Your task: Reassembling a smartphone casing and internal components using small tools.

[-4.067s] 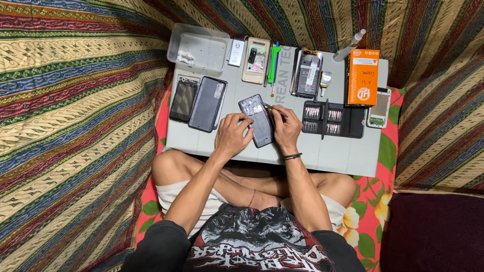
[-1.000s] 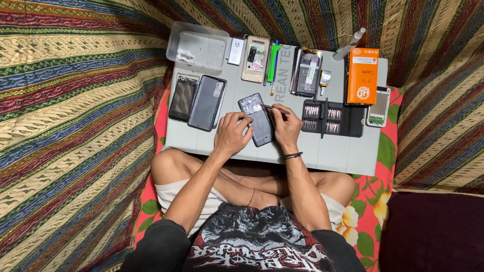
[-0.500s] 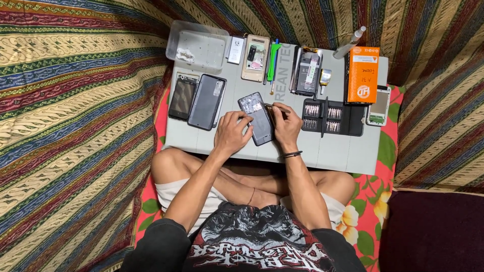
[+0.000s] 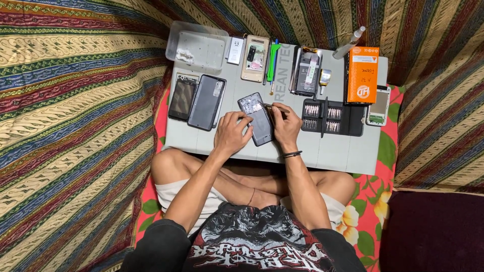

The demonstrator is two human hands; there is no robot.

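A dark phone point(image 4: 257, 119) lies back-up on the grey work mat point(image 4: 333, 151), tilted a little. My left hand point(image 4: 231, 133) rests on its left edge and holds it down. My right hand point(image 4: 286, 126) grips thin metal tweezers point(image 4: 269, 106) whose tip touches the upper part of the phone, near the camera area. A dark band sits on my right wrist.
Left of the phone lie two more dark phones point(image 4: 206, 102). At the back stand a clear plastic tray point(image 4: 196, 45), an opened phone point(image 4: 254, 58), green pry tools point(image 4: 273, 56), another opened device point(image 4: 306, 72) and an orange box point(image 4: 363, 74). A black screwdriver-bit case point(image 4: 333, 117) lies to the right.
Hardly anything has moved; both hands stay on the phone, with only small shifts of the tweezers' tip.
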